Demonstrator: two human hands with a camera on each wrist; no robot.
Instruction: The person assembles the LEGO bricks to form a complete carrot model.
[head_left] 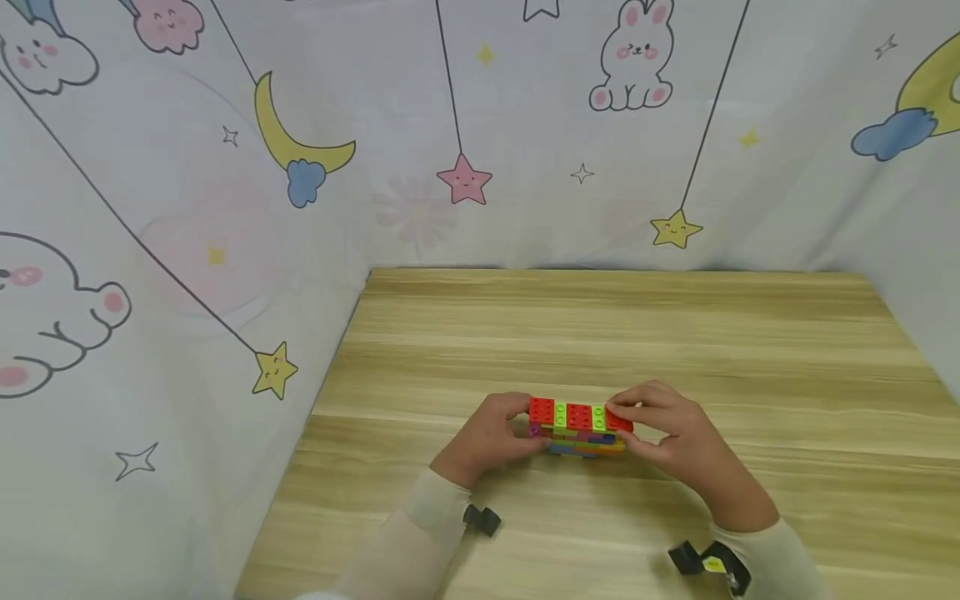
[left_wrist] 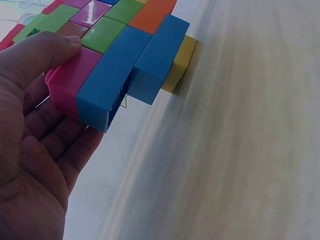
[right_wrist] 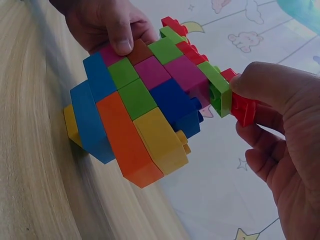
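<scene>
A wall of toy building bricks (head_left: 587,447) stands upright on the table, its rows pink, blue, green, orange and yellow. Along its top runs a row of alternating red and lime green bricks with studs showing. My left hand (head_left: 491,435) grips the wall's left end, thumb on the near face by a pink brick (left_wrist: 77,82) and fingers behind. At the other end, my right hand (head_left: 678,429) pinches a red brick (right_wrist: 245,108) between thumb and fingers. This red brick sits beside a lime green brick (right_wrist: 216,90) and juts out past the wall's right side.
The wood-grain table (head_left: 465,333) extends around the bricks on all sides. A white curtain (head_left: 525,100) printed with stars, moons and rabbits hangs behind it and along the left and right. Black devices are strapped to both wrists, over pale sleeves (head_left: 408,533).
</scene>
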